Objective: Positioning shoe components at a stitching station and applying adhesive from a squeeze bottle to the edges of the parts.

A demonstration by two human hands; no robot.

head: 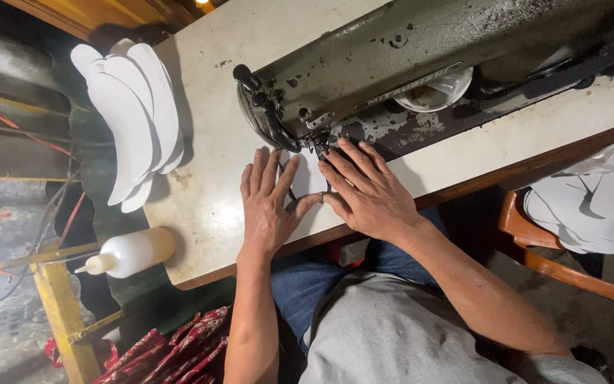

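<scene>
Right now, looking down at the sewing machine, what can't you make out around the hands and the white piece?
- Needle and presser foot: hidden behind the right hand's fingers, head view.
- White piece: mostly covered by both hands; its outline cannot be told.
- Left hand: lies flat, so its palm contact is unseen.
- Sewing machine: cut off by the top and right edges.
- Stack of white curved pieces: count unclear, they overlap.

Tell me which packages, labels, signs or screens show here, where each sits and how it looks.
Squeeze bottle: the only container, lying at the table's left front corner; translucent white, pointed nozzle.
Metal plate: on the sewing machine's arm; a narrow silvery strip, markings too small to tell.
No signs or screens in view.
</scene>
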